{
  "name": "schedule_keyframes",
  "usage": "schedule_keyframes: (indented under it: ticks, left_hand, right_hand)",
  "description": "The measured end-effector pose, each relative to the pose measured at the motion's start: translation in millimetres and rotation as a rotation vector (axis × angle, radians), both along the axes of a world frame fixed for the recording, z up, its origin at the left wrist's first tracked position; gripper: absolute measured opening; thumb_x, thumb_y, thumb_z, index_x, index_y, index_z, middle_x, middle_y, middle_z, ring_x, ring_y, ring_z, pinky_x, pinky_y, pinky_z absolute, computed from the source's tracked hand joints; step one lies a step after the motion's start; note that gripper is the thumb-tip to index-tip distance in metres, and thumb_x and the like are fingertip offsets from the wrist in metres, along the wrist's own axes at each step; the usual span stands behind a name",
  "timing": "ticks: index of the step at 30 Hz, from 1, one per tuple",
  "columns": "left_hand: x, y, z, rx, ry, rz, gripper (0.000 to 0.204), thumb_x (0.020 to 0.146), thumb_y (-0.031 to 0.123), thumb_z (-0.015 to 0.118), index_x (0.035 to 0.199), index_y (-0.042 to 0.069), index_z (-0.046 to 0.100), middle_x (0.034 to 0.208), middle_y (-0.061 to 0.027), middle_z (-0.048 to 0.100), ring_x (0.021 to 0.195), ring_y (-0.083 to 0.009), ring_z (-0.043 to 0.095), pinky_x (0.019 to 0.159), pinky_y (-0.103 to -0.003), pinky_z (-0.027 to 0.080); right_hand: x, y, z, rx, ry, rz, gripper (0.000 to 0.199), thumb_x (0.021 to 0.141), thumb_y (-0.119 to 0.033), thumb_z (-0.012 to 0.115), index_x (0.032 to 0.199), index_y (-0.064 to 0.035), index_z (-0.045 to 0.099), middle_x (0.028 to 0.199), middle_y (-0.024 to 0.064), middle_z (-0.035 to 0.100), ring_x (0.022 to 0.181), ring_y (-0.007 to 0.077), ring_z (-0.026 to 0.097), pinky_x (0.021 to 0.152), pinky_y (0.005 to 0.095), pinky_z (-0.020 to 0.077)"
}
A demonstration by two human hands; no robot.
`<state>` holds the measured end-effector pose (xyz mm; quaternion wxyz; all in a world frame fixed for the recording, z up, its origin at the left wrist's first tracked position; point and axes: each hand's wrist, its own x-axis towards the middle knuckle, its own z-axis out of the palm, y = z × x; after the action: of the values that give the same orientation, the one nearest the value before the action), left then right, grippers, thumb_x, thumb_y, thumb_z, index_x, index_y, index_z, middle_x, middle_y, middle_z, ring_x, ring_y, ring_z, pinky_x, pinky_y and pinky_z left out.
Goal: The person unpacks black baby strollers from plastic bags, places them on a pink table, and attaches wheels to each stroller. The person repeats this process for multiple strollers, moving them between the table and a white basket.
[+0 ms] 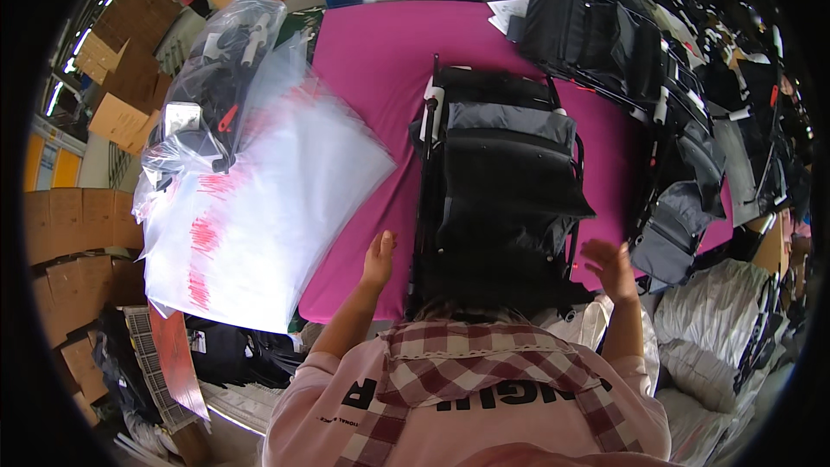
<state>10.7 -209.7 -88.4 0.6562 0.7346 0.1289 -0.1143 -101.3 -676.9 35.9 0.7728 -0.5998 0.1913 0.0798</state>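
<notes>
Head view. I see a folded black stroller frame (501, 199) lying flat at the centre of the magenta table (372, 60), its long axis running from 12 to 6 o'clock. My left hand (379, 258) hovers open at the frame's 8 o'clock, just beside its black side tube and gripping nothing. My right hand (612, 266) is spread open at the frame's 4 o'clock, near the fabric edge, also empty. A stack of clear plastic bags (259, 216) lies at 9 o'clock, overhanging the table. More folded black frames (622, 52) are piled at 2 o'clock.
</notes>
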Motion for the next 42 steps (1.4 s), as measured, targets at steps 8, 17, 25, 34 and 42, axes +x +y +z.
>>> schedule_keyframes:
  ticks: [8,17,25,34,42]
  left_hand:
    - [52,-58,-43,-0.447,0.584,0.178,0.061,0.096,0.059,0.038,0.111,0.006,0.065,0.097,-0.0076,0.068,0.087,-0.0201,0.063,0.077,-0.032,0.050]
    - [59,13,28,-0.069,0.333,0.358,0.067,0.092,0.063,0.042,0.109,0.002,0.064,0.089,-0.0105,0.066,0.076,-0.0191,0.063,0.069,-0.032,0.052]
    - [-53,114,91,0.267,0.040,0.597,0.043,0.096,0.038,0.052,0.119,0.002,0.057,0.107,-0.0098,0.066,0.098,-0.0191,0.061,0.085,-0.031,0.045]
    - [-219,154,-16,-0.008,0.378,0.809,0.037,0.094,0.037,0.055,0.104,0.002,0.063,0.090,-0.0061,0.067,0.074,-0.0155,0.064,0.062,-0.028,0.048]
    - [-257,234,-72,0.291,0.420,0.631,0.038,0.084,0.037,0.062,0.102,0.003,0.065,0.100,-0.0176,0.068,0.099,-0.0318,0.064,0.086,-0.039,0.050]
  right_hand:
    - [101,-11,-165,-0.152,0.464,-0.353,0.071,0.089,-0.068,0.042,0.140,-0.0188,0.042,0.132,0.0079,0.053,0.116,0.0247,0.051,0.098,0.0447,0.0365]
    - [198,33,-126,0.040,0.317,0.012,0.068,0.093,-0.063,0.038,0.140,-0.0146,0.042,0.130,0.0070,0.053,0.116,0.0221,0.051,0.096,0.0372,0.0391]
    - [276,125,-13,-0.177,-0.399,0.095,0.030,0.095,-0.019,0.056,0.118,-0.0008,0.058,0.118,0.0104,0.061,0.109,0.0191,0.057,0.095,0.0290,0.0420]
    - [183,278,50,-0.178,-0.647,0.637,0.016,0.096,-0.005,0.049,0.106,0.0020,0.059,0.100,0.0108,0.065,0.096,0.0168,0.061,0.090,0.0301,0.0476]
    - [94,464,80,-0.281,-0.736,1.066,0.014,0.093,-0.004,0.053,0.104,0.0030,0.060,0.099,0.0102,0.066,0.094,0.0164,0.062,0.088,0.0288,0.0469]
